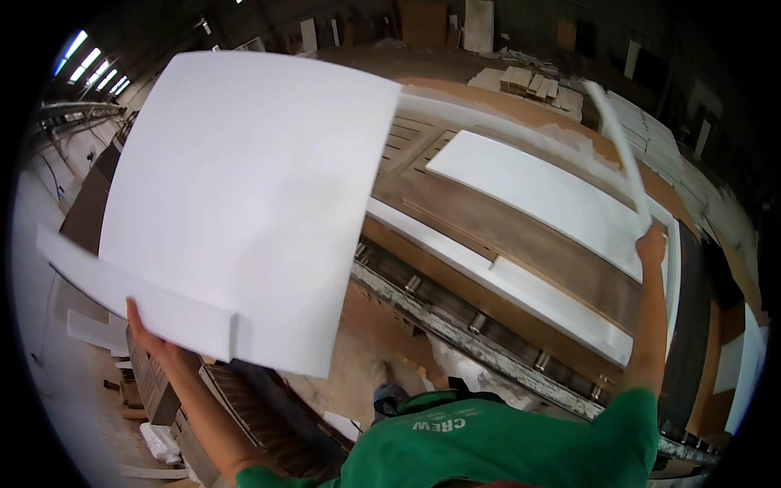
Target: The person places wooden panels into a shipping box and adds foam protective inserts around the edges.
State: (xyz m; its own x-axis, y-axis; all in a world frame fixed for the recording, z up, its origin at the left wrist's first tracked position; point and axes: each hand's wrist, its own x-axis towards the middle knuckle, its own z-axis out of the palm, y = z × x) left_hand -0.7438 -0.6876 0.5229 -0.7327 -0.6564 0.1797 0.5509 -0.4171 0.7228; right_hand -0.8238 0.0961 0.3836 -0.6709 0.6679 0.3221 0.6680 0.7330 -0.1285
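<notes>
My left hand point(154, 337) is closed at the lower left, its thumb pressed over a short white foam strip point(175, 317). Behind that strip a large white foam sheet point(252, 203) stands raised and tilted; whether the same fingers also grip it is hidden. On the right, my right hand point(651, 244) is wrapped round a thin white strip point(622, 142), which sticks up and away from me. Below and beside this hand lies a brown door panel point(521, 240) with white strips along its edges and a white foam board point(537, 195) on it.
A roller conveyor point(476, 325) runs beneath the panel, close to my body. Stacked boards point(529, 81) lie on the floor beyond, with more white panels point(643, 130) at far right. Wooden pieces and a dark slatted item point(252, 415) are at lower left.
</notes>
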